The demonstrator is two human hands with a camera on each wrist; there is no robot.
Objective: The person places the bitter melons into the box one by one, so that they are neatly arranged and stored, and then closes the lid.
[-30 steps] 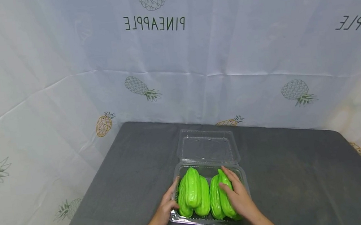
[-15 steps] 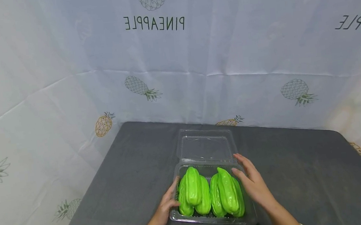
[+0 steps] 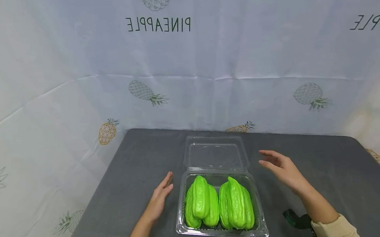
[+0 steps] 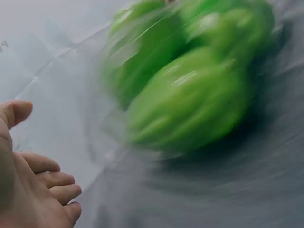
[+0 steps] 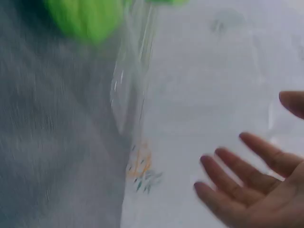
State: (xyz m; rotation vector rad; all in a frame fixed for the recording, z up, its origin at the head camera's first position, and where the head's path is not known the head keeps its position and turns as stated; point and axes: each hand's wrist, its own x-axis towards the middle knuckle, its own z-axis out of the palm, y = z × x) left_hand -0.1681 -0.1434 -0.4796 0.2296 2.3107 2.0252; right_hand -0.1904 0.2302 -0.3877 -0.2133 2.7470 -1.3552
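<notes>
In the head view, two bright green, deeply ribbed star fruit, the left one [image 3: 202,198] and the right one [image 3: 235,204], lie side by side in a clear plastic clamshell box [image 3: 222,236]. Its hinged lid [image 3: 215,155] is folded back flat behind it. My left hand [image 3: 158,199] hovers left of the box, fingers extended and holding nothing. To the right, apart from the box, is my right hand [image 3: 285,169], relaxed and holding nothing. The left wrist view shows blurred star fruit [image 4: 192,107] beyond my spread fingers.
A dark grey table [image 3: 139,157] bears the box. Behind and beside it hangs a white curtain [image 3: 252,51] printed with pineapples. Dark wrist-worn devices show near both forearms, such as the right one [image 3: 296,219].
My right hand has come off the right star fruit and moved away to the right. My left hand has let go of the box's left side and drawn back leftward.
</notes>
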